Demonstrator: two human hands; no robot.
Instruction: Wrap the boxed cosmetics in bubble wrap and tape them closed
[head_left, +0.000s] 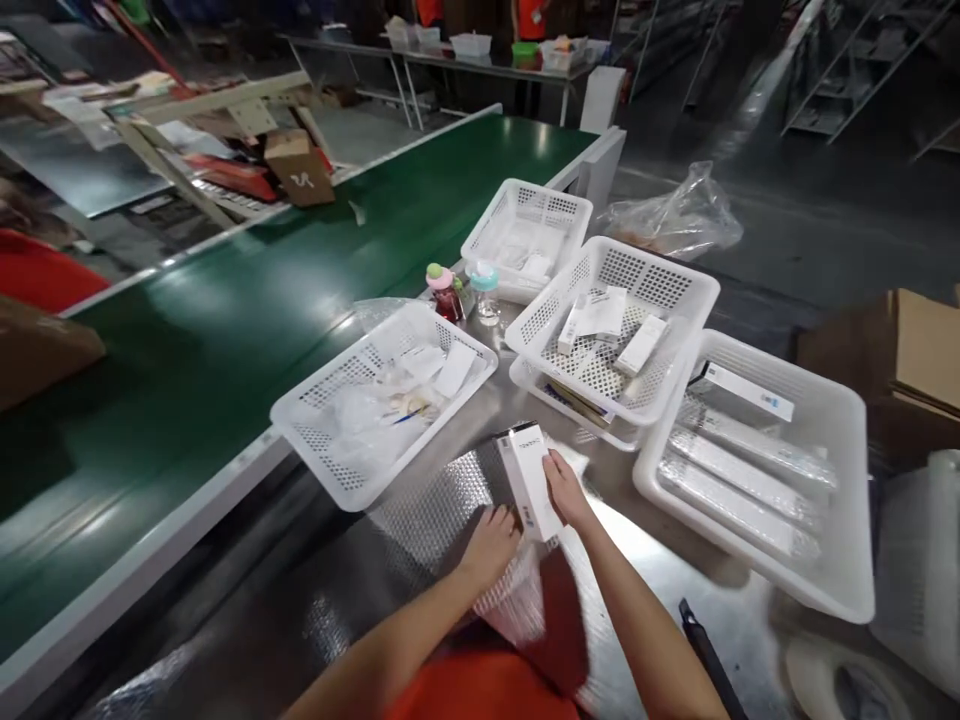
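My right hand [568, 488] is closed around the right side of a long white box [531, 485] with a dark end and small print, held tilted above the metal table. A sheet of bubble wrap [442, 510] spreads under and to the left of the box, and some of it hangs toward my body. My left hand [490, 546] is on the wrap beside the box's lower left edge. Its fingers are bent and close together on the wrap; their tips are partly hard to make out.
A white basket [360, 490] with plastic bags stands left; another basket [525, 335] holds small boxes. To the right, a tub [847, 500] contains wrapped boxes. A black-handled cutter [705, 645] and tape roll [847, 685] lie near. Two bottles [487, 300] stand by the green conveyor [300, 290].
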